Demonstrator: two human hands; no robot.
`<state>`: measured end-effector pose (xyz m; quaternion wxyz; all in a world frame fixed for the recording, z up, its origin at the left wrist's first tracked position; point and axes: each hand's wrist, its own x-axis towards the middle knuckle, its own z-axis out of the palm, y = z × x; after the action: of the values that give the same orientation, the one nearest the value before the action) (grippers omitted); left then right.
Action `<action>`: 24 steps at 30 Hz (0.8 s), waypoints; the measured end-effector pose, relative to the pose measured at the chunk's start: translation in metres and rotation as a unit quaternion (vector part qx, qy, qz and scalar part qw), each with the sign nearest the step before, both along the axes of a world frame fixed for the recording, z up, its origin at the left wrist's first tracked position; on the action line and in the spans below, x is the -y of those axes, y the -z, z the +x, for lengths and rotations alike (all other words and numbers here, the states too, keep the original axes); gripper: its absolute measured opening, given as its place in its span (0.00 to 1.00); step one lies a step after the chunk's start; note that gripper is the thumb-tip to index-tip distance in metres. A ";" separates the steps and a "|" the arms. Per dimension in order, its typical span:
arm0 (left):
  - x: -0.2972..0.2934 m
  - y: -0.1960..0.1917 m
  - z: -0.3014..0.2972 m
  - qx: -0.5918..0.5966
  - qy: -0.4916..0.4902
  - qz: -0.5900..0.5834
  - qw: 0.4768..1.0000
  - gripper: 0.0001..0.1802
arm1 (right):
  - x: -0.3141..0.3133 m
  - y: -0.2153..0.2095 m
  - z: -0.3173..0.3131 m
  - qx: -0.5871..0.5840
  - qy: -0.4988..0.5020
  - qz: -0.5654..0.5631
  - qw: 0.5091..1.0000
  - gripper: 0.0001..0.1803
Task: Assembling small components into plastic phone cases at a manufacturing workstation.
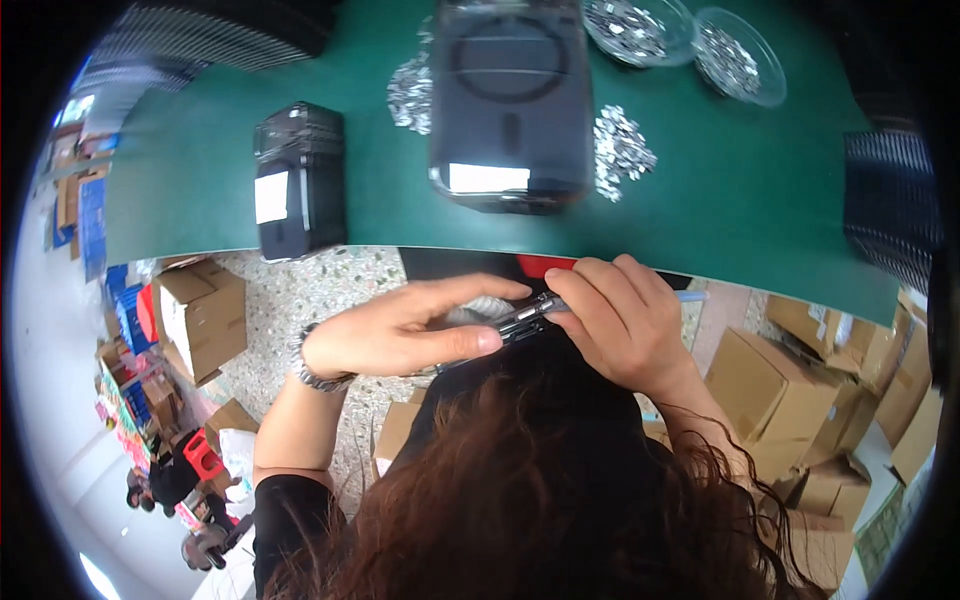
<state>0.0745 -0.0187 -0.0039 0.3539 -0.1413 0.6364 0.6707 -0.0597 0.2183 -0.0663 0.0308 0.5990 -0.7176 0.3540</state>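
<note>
My left hand (405,330) and my right hand (620,315) meet just below the near edge of the green table (740,200), above my lap. Between them they hold a flat dark device with a metal-edged side (522,318). The left fingers lie flat along it from the left. My right fingers pinch its right end, where a thin pale tool (690,296) sticks out to the right. A metal watch band (312,372) circles my left wrist. My long hair hides what lies below the hands.
On the table stand a large dark case (510,100), a smaller black box with a white label (300,180), heaps of small silver parts (622,140) and two clear bowls of them (740,55). Cardboard boxes (205,315) sit on the floor left and right.
</note>
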 end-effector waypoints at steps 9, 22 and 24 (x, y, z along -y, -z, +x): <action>0.041 -0.038 0.097 -0.103 -0.240 -0.217 0.940 0.42 | -0.003 0.009 -0.028 0.107 0.124 -0.041 0.986 0.12; 0.064 -0.006 0.036 0.022 -0.167 -0.745 0.646 0.53 | -0.020 0.026 -0.047 0.113 0.221 -0.001 0.969 0.07; 0.055 -0.008 0.040 0.027 -0.161 -0.748 0.643 0.54 | -0.019 0.026 -0.048 0.116 0.223 0.009 0.968 0.07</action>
<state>0.1141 -0.0739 0.0041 0.0315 -0.4762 0.8787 0.0083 -0.1077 0.2371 -0.0920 0.0205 0.3789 -0.8349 0.3987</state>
